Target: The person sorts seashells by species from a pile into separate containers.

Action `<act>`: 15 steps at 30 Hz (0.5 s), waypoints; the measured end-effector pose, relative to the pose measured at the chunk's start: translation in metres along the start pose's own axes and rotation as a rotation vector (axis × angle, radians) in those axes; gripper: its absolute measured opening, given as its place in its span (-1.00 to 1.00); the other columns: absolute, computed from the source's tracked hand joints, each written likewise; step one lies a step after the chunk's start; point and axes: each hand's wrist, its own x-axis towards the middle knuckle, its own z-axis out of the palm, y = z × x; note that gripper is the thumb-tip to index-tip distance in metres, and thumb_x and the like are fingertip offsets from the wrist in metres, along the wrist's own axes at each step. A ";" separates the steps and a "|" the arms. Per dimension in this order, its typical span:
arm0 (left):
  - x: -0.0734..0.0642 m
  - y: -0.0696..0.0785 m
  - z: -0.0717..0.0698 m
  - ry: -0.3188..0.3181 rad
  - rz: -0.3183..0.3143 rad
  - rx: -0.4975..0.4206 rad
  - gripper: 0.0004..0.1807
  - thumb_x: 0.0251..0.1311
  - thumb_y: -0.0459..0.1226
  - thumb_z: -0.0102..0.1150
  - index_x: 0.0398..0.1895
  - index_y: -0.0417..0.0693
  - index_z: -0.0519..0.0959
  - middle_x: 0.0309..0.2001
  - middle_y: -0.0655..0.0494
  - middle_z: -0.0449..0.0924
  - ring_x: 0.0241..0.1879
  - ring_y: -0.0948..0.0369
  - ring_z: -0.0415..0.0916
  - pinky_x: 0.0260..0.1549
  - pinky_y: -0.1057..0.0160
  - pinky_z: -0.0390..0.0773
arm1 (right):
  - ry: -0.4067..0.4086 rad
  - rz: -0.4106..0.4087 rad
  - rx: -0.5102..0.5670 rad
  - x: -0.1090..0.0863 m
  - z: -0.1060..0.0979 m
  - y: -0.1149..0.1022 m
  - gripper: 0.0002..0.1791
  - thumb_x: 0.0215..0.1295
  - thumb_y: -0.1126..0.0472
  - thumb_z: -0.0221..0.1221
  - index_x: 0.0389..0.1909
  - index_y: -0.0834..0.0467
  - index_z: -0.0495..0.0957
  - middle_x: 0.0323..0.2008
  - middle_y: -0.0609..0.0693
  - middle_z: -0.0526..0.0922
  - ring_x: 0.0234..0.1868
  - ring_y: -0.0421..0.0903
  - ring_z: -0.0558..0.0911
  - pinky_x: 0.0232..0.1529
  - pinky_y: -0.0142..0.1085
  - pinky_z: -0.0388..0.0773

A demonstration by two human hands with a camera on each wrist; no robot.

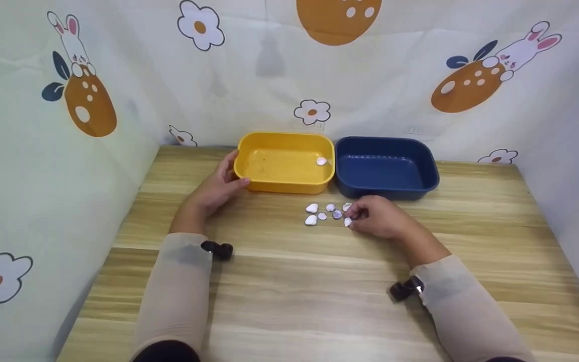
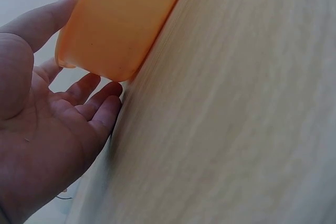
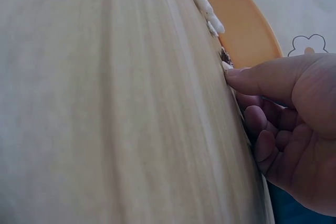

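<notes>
My left hand (image 1: pixel 214 188) holds the left end of the yellow basin (image 1: pixel 289 188), its thumb at the front rim and its fingers around the side. In the left wrist view the fingers bend loosely beside the basin wall (image 2: pixel 123 19). On the table, my right hand (image 1: pixel 377 216) has thumb and forefinger at a small white shell (image 1: pixel 348 221); the other fingers curl in. The right wrist view shows the thumb tip against that shell (image 3: pixel 227 66). Several more shells (image 1: pixel 311 207) lie to the left of the hand, one of them purplish (image 1: pixel 337 214). One white shell (image 1: pixel 321 161) is inside the basin.
A dark blue basin (image 1: pixel 387 193) stands beside the yellow one, behind my right hand. Both are near the back edge of the wooden table (image 1: pixel 289 281). A patterned cloth wall (image 1: pixel 259 90) rises behind and at the sides.
</notes>
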 end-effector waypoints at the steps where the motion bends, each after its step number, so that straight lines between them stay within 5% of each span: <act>1: 0.000 0.000 0.000 0.002 -0.001 0.001 0.05 0.42 -0.07 0.40 0.74 0.53 -0.12 0.79 0.25 -0.18 0.75 0.14 -0.04 0.71 0.00 0.11 | 0.001 0.004 0.001 0.000 0.000 0.000 -0.79 0.22 0.26 0.46 -0.12 0.05 0.81 -0.19 -0.05 0.83 -0.10 -0.11 0.68 0.02 -0.24 0.63; 15: 0.002 -0.002 0.001 -0.015 0.024 -0.038 0.05 0.44 -0.14 0.37 0.76 0.44 -0.14 0.80 0.23 -0.20 0.76 0.14 -0.07 0.71 0.03 0.12 | 0.026 0.080 0.037 -0.003 -0.007 -0.012 -0.85 0.29 0.19 0.47 -0.13 0.01 0.82 -0.25 -0.09 0.81 -0.18 -0.15 0.65 -0.05 -0.28 0.62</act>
